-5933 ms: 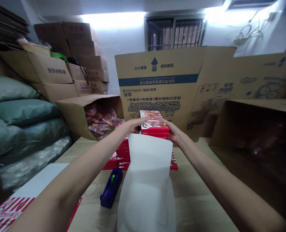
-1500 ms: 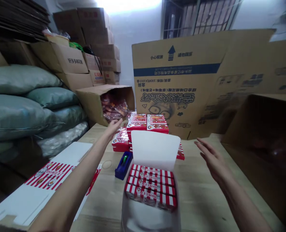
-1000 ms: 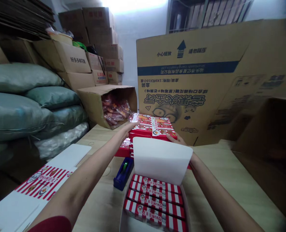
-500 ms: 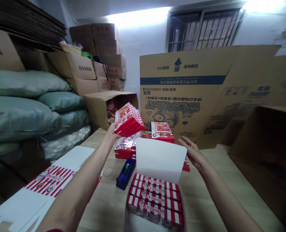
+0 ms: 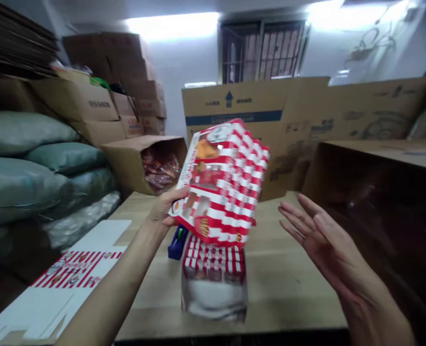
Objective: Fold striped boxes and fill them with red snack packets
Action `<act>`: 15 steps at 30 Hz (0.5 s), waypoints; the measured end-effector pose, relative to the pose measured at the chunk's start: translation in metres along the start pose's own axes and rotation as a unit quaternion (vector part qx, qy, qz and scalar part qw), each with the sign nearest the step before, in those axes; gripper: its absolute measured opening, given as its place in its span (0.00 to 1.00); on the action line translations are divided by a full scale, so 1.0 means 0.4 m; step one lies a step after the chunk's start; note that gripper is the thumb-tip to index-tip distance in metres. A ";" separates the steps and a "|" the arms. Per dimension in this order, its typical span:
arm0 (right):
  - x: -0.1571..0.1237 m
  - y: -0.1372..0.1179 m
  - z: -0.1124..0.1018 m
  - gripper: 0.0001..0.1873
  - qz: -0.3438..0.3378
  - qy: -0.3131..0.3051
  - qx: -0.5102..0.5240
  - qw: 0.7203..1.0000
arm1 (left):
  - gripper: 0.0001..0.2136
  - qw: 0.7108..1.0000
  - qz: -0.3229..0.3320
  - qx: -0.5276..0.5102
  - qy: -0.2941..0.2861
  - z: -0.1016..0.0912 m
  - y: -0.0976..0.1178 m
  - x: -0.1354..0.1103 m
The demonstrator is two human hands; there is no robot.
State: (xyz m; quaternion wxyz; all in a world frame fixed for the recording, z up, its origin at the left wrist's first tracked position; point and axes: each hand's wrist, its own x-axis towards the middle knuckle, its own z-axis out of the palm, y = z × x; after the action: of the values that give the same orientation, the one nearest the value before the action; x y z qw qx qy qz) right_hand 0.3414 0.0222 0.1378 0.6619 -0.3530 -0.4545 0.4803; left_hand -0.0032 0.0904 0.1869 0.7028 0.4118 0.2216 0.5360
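My left hand [image 5: 169,206] grips the lower left corner of a stack of red-and-white striped candy boxes [image 5: 223,182], which show clear windows. The stack is tilted in mid-air above an open white carton [image 5: 213,298]. Inside that carton, several striped boxes [image 5: 214,259] stand in a row toward its far side, and its near part shows white. My right hand [image 5: 317,235] is to the right of the stack, apart from it, with its fingers stretched out and holding nothing. A blue tape dispenser [image 5: 177,244] sits left of the carton, partly hidden behind the stack.
A flat printed carton blank [image 5: 79,269] lies at the table's left. Behind it stands an open cardboard box [image 5: 126,158] with wrapped pieces inside. A large open box [image 5: 378,154] is at the right. Sacks [image 5: 21,182] are piled at the left, and cardboard sheets [image 5: 299,105] stand behind the table.
My left hand has brought the stack nearer and to the right, over the carton. My right hand has moved right and closer. The view has turned to the right.
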 end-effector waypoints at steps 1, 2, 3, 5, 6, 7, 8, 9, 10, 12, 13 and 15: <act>-0.038 0.002 -0.009 0.31 0.007 0.008 0.028 1.000 | 0.23 0.998 -0.027 0.033 -0.037 0.056 -0.050 0.005; -0.073 0.012 -0.023 0.32 0.016 0.023 0.056 0.998 | 0.24 0.993 -0.054 0.069 -0.074 0.110 -0.108 0.013; -0.103 0.029 -0.042 0.34 0.026 0.050 0.083 0.995 | 0.26 0.986 -0.079 0.101 -0.108 0.159 -0.173 0.022; -0.156 0.089 -0.092 0.37 0.051 0.135 0.119 0.982 | 0.33 0.970 -0.113 0.159 -0.146 0.236 -0.318 0.042; -0.177 0.130 -0.122 0.36 0.064 0.182 0.127 0.973 | 0.38 0.960 -0.135 0.187 -0.156 0.261 -0.394 0.051; -0.196 0.176 -0.152 0.35 0.077 0.228 0.128 0.962 | 0.42 0.951 -0.161 0.215 -0.156 0.277 -0.466 0.060; -0.211 0.225 -0.182 0.33 0.088 0.260 0.126 0.953 | 0.45 0.938 -0.191 0.252 -0.142 0.285 -0.532 0.069; -0.222 0.274 -0.211 0.32 0.105 0.278 0.127 0.946 | 0.47 0.917 -0.223 0.305 -0.130 0.287 -0.589 0.078; -0.230 0.321 -0.236 0.31 0.126 0.289 0.126 0.941 | 0.49 0.889 -0.257 0.361 -0.116 0.285 -0.634 0.087; -0.236 0.400 -0.275 0.30 0.165 0.311 0.115 0.929 | 0.53 0.827 -0.308 0.461 -0.096 0.279 -0.692 0.105; -0.234 0.430 -0.289 0.31 0.181 0.316 0.106 0.925 | 0.56 0.799 -0.321 0.500 -0.090 0.277 -0.707 0.114; -0.223 0.470 -0.308 0.33 0.194 0.305 0.072 0.930 | 0.60 0.766 -0.324 0.549 -0.086 0.280 -0.717 0.132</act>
State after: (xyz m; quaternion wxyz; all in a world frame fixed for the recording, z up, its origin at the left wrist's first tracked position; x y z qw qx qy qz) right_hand 0.3868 -0.0126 -0.0974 0.6860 -0.5151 -0.1174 0.5002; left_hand 0.2621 0.0768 0.0224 0.5051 0.6756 0.5364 0.0260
